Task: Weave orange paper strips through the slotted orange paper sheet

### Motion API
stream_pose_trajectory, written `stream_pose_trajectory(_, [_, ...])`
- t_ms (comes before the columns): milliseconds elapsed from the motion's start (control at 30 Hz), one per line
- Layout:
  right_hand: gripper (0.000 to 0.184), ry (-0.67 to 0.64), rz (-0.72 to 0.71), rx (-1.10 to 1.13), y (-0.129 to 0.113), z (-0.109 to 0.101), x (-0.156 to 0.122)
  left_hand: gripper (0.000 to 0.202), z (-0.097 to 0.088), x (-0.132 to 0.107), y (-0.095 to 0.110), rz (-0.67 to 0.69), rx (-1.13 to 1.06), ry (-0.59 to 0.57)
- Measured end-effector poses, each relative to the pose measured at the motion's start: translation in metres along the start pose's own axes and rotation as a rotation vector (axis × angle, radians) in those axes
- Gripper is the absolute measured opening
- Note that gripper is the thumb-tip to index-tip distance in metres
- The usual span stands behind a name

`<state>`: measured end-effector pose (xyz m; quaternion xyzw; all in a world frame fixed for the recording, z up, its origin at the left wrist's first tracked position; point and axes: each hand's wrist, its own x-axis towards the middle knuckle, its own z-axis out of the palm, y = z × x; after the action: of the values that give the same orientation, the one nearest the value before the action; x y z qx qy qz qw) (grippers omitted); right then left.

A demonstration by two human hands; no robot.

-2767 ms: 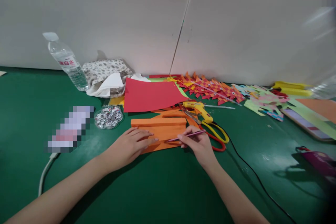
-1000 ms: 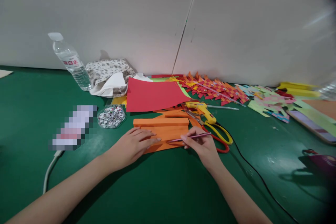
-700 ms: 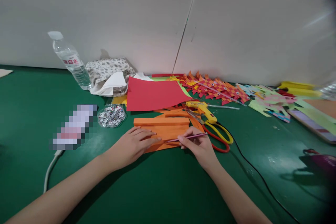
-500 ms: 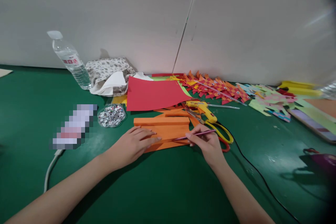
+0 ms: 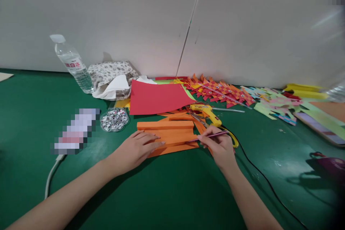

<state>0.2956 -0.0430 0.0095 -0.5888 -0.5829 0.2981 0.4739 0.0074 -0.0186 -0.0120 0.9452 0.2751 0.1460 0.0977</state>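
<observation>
My left hand (image 5: 136, 147) lies flat, fingers stretched out, pressing down the left part of a folded orange paper (image 5: 172, 136) on the green table (image 5: 167, 194). My right hand (image 5: 219, 145) is closed in a pinch on a thin pink stick-like tool (image 5: 211, 136). Its tip touches the orange paper's right end. A long strip has come apart along the paper's near edge (image 5: 178, 148).
Yellow-handled scissors (image 5: 212, 120) and a black cable (image 5: 258, 174) lie just right of my right hand. A red sheet (image 5: 156, 97), a dish of googly eyes (image 5: 114, 119), a water bottle (image 5: 71, 63), a patterned cloth (image 5: 110, 75) and woven paper fish (image 5: 223, 91) stand behind. White boards (image 5: 242, 28) wall the back.
My right hand has drawn the pink tool to the right along the orange paper, past its right end. A strip has separated at the near edge. The left hand has stayed put.
</observation>
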Motion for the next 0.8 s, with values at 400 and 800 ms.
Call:
stream_pose_trajectory(400, [0.021,0.233,-0.078,-0.115,0.001,-0.019,0.003,0.041,0.002,0.0,0.001,-0.02,0.012,-0.028])
stream_pose_trajectory(800, [0.023,-0.011,-0.098,-0.027,-0.001,-0.004,0.0,0.042,0.004,0.0,-0.001,-0.022,0.08,0.036])
